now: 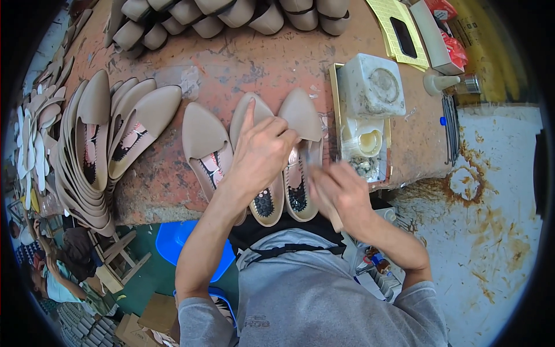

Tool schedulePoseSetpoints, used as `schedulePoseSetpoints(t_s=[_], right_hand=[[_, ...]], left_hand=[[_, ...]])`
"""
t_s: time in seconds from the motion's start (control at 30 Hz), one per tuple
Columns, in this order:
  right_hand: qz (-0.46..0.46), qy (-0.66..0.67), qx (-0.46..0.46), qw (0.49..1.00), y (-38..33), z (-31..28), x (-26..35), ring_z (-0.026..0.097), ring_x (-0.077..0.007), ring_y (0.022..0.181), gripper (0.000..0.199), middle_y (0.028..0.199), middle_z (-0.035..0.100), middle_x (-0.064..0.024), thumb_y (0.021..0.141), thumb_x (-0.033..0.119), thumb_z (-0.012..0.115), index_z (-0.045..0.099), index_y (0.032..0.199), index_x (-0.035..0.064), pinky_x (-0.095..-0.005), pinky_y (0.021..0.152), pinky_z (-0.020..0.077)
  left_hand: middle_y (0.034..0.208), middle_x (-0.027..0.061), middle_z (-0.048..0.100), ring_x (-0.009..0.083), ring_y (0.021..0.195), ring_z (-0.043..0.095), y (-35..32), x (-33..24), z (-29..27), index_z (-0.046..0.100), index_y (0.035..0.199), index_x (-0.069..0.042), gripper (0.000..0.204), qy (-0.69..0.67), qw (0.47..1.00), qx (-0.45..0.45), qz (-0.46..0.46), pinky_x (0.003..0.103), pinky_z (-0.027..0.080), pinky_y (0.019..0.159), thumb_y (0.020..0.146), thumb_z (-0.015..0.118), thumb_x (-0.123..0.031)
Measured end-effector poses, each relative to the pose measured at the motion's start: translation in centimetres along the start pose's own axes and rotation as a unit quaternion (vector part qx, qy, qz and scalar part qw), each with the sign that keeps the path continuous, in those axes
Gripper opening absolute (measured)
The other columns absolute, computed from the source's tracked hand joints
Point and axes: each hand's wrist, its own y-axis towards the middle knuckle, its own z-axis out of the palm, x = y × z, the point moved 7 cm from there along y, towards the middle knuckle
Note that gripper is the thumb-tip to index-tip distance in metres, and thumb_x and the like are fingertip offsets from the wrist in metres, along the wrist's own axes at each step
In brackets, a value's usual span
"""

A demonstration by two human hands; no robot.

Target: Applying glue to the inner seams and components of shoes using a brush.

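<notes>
Three beige pointed slip-on shoes stand side by side on the bench, toes away from me: a left shoe [203,128], a middle shoe [267,207] and a right shoe [300,110]. My left hand [263,147] lies across the middle shoe, its index finger stretched over that toe. Its other fingers curl at the opening edge of the right shoe and seem to grip it. In my right hand [344,194], blurred by motion, is a brush with a flat wooden handle [328,209]. The brush's working end is smeared, close to the right shoe's opening.
Nested beige shoes [92,144] stand at the left, more shoes [214,14] along the back. Right of my hands, a tray [337,87] holds a stained white block [373,87] and a cup of pale paste [368,141]. A phone [403,36] lies on yellow paper. Another person sits lower left.
</notes>
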Motion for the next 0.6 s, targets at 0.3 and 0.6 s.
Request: schedulePoseSetpoints(t_s=[0.3,0.6], right_hand=[[-0.054,-0.003,-0.007,0.999,1.7,0.8,-0.4,0.065,-0.0272,0.093,0.031,0.101,0.068,-0.0106,0.088,0.012,0.081,0.074,0.115,-0.0008,-0.0375,0.073,0.0598],[0.132,-0.063,-0.173,0.974,-2.2,-11.6,-2.9,0.069,-0.0269,0.066,0.005,0.080,0.073,-0.0100,0.083,0.003,0.078,0.075,0.084,0.0062,-0.0381,0.058,0.0540]], left_hand=[[0.108,0.0084,0.077,0.0280,0.106,0.074,0.4,0.0,-0.2,0.082,0.107,-0.009,0.013,0.008,1.000,0.027,0.010,0.064,0.038,0.126,0.095,0.080,-0.015],[0.158,0.0205,0.051,0.0512,0.150,0.044,-1.6,2.2,-1.3,0.063,0.151,-0.013,0.075,0.062,0.992,0.079,-0.073,0.058,0.051,0.118,0.079,0.080,-0.006]])
